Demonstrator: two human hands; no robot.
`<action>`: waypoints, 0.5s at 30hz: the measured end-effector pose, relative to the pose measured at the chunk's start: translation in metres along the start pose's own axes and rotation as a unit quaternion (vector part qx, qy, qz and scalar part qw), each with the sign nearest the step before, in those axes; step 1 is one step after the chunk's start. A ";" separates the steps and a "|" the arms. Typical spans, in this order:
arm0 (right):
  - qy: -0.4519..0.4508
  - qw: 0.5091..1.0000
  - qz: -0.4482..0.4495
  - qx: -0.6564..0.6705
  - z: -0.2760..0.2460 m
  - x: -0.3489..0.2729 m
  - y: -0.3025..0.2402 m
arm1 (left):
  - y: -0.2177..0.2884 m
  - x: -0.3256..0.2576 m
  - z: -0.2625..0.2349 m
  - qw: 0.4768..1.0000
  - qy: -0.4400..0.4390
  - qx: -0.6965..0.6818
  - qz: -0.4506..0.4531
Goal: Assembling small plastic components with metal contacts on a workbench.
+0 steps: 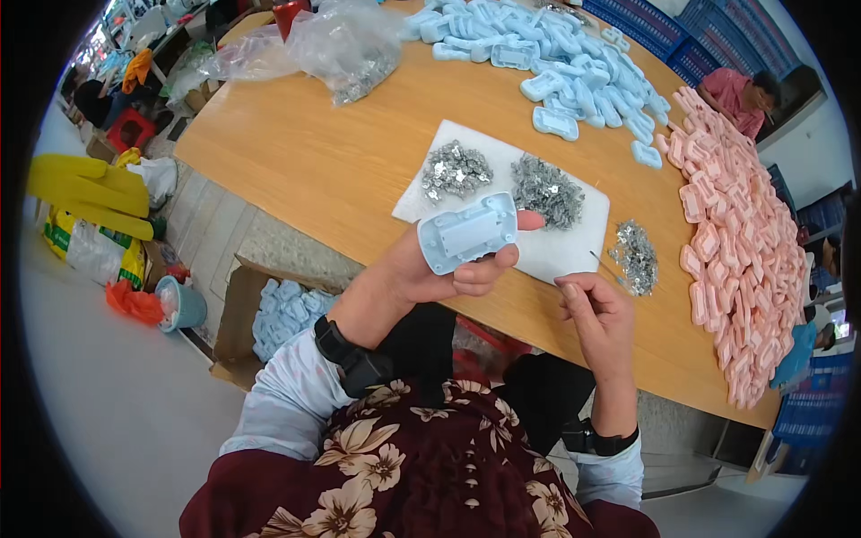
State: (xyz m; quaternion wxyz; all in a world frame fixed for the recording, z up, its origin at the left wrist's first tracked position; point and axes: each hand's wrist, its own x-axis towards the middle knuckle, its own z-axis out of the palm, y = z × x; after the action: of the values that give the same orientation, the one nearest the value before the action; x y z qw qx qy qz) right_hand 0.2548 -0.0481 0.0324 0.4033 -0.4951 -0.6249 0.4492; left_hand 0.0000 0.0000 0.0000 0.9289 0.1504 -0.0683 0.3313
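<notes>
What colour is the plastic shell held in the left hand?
The plastic shell is pale blue, seen best in the head view.

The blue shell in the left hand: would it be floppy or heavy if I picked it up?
The blue shell is probably stiff: its molded rim looks crisp. It's likely light for its size, being hollow. Its smooth surface might feel a little slippery.

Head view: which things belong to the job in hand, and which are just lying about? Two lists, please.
Likely part of the job:
light blue shell in the left hand
small metal pieces
white pad
piled blue shells

Apparently just lying about:
red stool
light blue bucket
orange bag
</notes>
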 end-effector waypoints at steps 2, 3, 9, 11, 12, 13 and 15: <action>-0.002 0.999 -0.010 -0.037 0.003 -0.002 -0.001 | -0.001 -0.005 0.001 0.996 0.050 0.069 0.014; -0.004 0.999 -0.009 -0.037 0.000 -0.001 0.002 | -0.004 -0.003 0.004 0.996 0.050 0.068 0.016; 0.013 0.999 0.007 -0.048 -0.002 -0.005 0.008 | -0.024 -0.007 0.008 0.795 0.324 0.509 0.063; -0.003 0.998 0.031 0.058 0.004 -0.007 0.007 | -0.031 -0.007 0.009 0.777 0.326 0.527 0.110; -0.005 0.998 0.030 0.058 0.009 -0.010 0.008 | -0.035 -0.007 0.011 0.777 0.327 0.526 0.112; -0.043 0.994 0.064 0.072 0.015 -0.013 0.008 | -0.038 -0.005 0.015 0.804 0.315 0.491 0.117; -0.081 0.988 0.098 0.082 0.027 -0.016 0.006 | -0.047 -0.003 0.017 0.831 0.300 0.453 0.122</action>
State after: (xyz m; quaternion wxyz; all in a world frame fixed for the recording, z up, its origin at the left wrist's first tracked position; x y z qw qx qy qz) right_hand 0.2336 -0.0674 0.0188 0.3441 -0.4813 -0.5651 0.5750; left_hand 0.0272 -0.0414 0.0049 0.6836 0.4378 0.3538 0.4646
